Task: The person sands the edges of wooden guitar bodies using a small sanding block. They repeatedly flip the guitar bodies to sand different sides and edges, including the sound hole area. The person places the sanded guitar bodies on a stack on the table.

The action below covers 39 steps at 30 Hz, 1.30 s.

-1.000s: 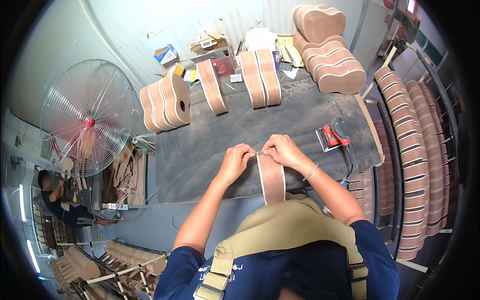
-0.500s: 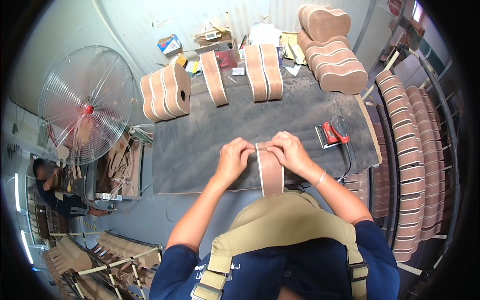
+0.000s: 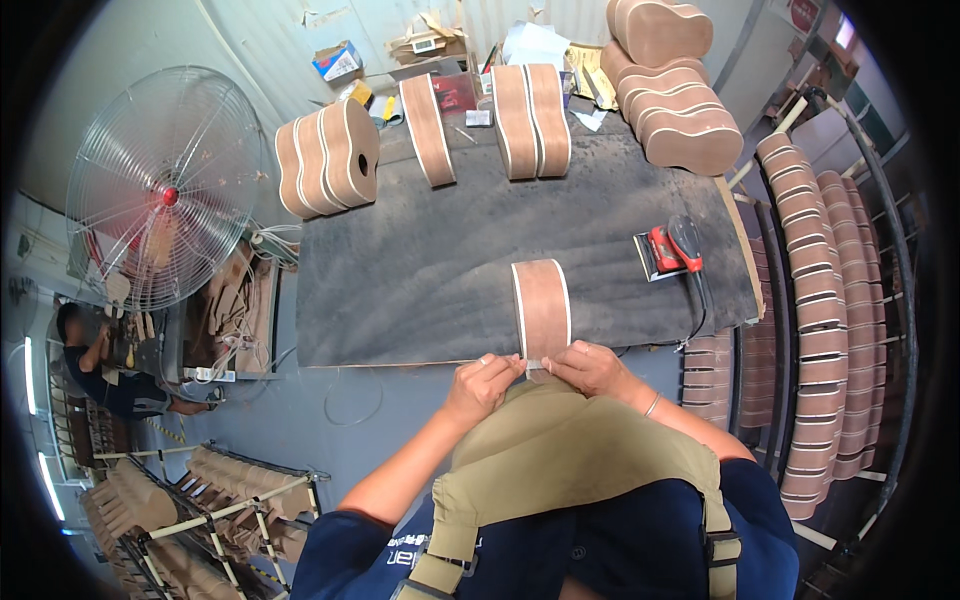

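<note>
A wooden guitar body (image 3: 543, 310) with pale edging stands on its side at the table's near edge, its veneered side facing up. My left hand (image 3: 482, 388) and my right hand (image 3: 597, 375) are closed at either side of its near end, fingertips pinching a thin pale strip (image 3: 537, 364) laid across it. What this strip is made of is too small to tell.
Guitar bodies (image 3: 328, 160) line the dark table (image 3: 420, 260), stacked at back right (image 3: 680, 140). A red sander (image 3: 668, 250) lies right; papers and boxes sit behind. A large fan (image 3: 165, 195), another person (image 3: 95, 365) and loaded racks (image 3: 800, 320) flank the table.
Both my hands have moved from the guitar body's far end down to its near end, toward my apron. The view has shifted slightly.
</note>
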### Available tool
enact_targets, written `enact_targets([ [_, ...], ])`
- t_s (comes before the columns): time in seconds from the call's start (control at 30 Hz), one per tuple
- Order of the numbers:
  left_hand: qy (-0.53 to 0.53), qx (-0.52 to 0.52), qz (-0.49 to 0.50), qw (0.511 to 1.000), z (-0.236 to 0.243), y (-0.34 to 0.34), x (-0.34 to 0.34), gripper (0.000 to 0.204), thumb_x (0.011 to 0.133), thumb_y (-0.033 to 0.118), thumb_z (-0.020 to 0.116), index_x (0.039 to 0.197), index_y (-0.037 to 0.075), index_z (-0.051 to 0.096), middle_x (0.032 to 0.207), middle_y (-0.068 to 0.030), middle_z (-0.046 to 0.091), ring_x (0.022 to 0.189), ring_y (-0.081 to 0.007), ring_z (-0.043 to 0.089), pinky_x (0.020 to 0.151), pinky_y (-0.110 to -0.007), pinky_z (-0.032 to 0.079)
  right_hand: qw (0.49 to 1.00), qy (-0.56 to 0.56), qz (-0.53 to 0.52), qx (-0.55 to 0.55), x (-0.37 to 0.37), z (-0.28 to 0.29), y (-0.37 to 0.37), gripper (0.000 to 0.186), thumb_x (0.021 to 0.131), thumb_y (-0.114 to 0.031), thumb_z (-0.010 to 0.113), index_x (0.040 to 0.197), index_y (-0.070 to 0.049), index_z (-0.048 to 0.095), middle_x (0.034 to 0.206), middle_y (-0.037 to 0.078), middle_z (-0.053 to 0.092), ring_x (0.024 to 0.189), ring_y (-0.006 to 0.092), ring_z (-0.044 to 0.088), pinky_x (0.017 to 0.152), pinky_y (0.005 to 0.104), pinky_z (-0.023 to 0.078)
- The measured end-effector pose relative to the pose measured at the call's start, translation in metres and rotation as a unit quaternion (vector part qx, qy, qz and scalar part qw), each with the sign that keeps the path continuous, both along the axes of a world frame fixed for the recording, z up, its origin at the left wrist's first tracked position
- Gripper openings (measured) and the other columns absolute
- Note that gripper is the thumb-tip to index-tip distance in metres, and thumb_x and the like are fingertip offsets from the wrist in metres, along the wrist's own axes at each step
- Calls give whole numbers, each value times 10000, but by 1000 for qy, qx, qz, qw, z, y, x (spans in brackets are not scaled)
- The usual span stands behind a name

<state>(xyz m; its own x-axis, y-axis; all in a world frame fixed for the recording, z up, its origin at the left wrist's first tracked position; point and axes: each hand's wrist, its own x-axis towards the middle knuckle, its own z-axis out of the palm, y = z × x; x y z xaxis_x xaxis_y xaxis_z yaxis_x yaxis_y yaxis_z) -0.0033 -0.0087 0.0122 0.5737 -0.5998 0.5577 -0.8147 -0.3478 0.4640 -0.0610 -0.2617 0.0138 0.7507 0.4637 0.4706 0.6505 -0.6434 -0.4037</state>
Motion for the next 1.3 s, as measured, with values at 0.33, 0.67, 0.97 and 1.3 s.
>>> enact_targets([
  [0.33,211,60,-81,972,42,1,35,79,867,51,746,942,49,772,849,-134,701,803,-355,708,688,-432,562,992,72,12,101,26,39,-4,78,817,-27,742,883,-66,729,787,79,672,746,288,624,720,408,523],
  [0.67,9,8,79,997,36,-8,57,143,855,-1,744,966,77,786,771,-94,647,705,-293,666,594,-409,519,995,-30,-56,79,64,52,7,274,839,22,685,1092,-36,775,903,111,634,810,330,590,743,430,534],
  [0.97,152,73,-53,984,14,8,5,48,877,43,754,877,40,707,758,-94,622,698,-307,657,586,-444,525,997,-49,43,-44,10,-5,-10,326,793,-41,755,1118,-51,774,907,34,648,786,215,637,703,361,533],
  [1.3,90,25,60,994,59,-70,105,125,857,49,775,838,7,659,812,-152,558,795,-387,559,724,-469,468,980,51,-122,147,97,60,-39,204,875,2,692,1062,-49,757,925,143,696,854,376,648,762,457,547],
])
